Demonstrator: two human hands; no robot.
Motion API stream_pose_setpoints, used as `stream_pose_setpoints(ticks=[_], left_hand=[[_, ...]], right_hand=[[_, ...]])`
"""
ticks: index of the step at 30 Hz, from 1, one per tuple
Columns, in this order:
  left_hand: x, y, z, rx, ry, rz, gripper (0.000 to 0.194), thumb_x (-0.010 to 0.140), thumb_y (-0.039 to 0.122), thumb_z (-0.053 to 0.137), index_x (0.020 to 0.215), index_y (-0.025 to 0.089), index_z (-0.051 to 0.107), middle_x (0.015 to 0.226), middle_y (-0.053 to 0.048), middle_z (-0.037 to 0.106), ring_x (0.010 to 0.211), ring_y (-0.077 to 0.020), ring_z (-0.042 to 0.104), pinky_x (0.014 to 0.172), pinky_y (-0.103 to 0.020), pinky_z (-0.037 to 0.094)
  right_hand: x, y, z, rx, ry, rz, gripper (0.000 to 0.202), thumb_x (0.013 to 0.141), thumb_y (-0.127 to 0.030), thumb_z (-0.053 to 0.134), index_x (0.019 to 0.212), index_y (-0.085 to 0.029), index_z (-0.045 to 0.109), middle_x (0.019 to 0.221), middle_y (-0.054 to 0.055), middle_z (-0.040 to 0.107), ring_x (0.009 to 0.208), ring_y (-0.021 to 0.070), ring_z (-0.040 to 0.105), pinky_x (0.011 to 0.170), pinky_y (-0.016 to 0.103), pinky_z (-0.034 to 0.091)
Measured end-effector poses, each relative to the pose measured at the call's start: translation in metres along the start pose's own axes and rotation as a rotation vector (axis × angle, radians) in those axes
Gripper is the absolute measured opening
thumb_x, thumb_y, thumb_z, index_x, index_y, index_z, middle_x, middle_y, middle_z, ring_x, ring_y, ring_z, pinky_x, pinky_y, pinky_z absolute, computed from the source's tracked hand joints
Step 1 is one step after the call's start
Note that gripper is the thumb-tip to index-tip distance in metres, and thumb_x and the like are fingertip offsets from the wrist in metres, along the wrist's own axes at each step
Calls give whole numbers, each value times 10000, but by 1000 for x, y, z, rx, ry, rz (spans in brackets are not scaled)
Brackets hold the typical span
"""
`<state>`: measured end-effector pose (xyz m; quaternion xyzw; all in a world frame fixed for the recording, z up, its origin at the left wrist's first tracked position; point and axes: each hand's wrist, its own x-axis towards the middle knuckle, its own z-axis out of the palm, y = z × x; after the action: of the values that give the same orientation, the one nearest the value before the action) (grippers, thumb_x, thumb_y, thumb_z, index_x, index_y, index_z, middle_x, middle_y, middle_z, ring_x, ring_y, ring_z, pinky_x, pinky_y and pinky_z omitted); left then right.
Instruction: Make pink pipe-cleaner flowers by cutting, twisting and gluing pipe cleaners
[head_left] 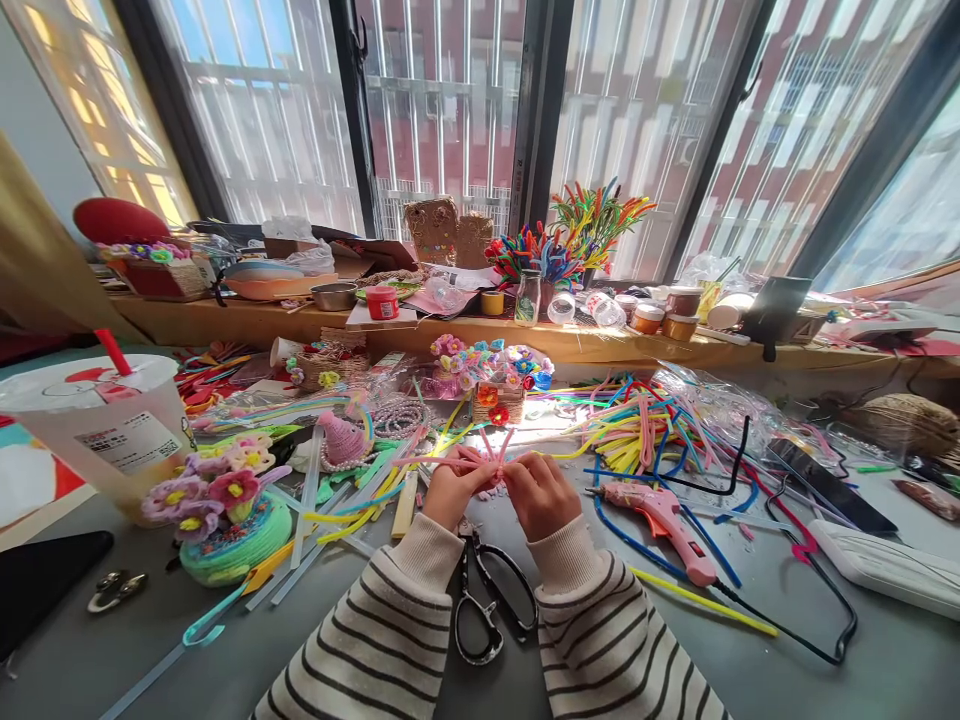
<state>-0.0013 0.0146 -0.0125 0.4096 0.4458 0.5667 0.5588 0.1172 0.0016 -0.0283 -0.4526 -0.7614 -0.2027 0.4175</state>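
Observation:
Both hands meet at the middle of the table, fingertips pinched round pink pipe cleaners point(491, 446) whose ends stick up and out to the left. My left hand point(455, 490) is closed on them from the left. From the right, my right hand point(541, 494) grips the same pink bundle with bent fingers. Exactly how the strands cross between the fingertips is partly hidden. Just below the hands lie black-handled scissors point(481, 625), between the two striped sleeves. A pink hot glue gun point(666, 520) rests to the right of my right hand.
Left stand a pipe-cleaner flower pot point(232, 545) and a drink cup point(124, 440) with a red straw. Glue sticks point(306, 500) lie nearby. A heap of coloured pipe cleaners point(645, 425) spreads at right, near a phone point(832, 485). Behind is a flower basket point(499, 402).

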Motion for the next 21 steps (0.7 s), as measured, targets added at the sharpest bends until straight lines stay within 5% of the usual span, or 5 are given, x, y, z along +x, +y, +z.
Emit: stream_pose_setpoints(ticks=[7, 13, 17, 21], left_hand=[[-1, -4, 3, 195, 100, 304, 248, 502, 229, 640, 630, 178, 435, 519, 63, 489, 488, -97, 506, 484, -201, 379], [-11, -3, 8, 444, 117, 559, 159, 552, 161, 587, 633, 209, 459, 570, 42, 481, 536, -108, 483, 539, -211, 359], [-14, -2, 8, 548, 94, 644, 119, 572, 150, 569, 606, 216, 475, 574, 31, 480, 559, -113, 470, 572, -220, 347], [-10, 1, 5, 364, 48, 514, 189, 578, 214, 584, 669, 205, 418, 583, 45, 461, 537, -105, 493, 521, -212, 366]], right_hand=[[0, -7, 5, 326, 17, 342, 121, 721, -216, 418, 629, -174, 484, 617, 23, 472, 582, 136, 430, 532, 245, 344], [8, -6, 13, 1346, -220, 1242, 176, 559, -313, 521, 496, -183, 419, 428, -66, 318, 384, 67, 291, 353, 193, 209], [12, 1, 14, 1561, -386, 1334, 183, 490, -320, 547, 531, -155, 477, 409, -75, 323, 338, 44, 282, 310, 163, 161], [13, 6, 9, 1620, -401, 1350, 208, 441, -283, 622, 517, -148, 484, 417, -63, 403, 372, 46, 372, 306, 138, 180]])
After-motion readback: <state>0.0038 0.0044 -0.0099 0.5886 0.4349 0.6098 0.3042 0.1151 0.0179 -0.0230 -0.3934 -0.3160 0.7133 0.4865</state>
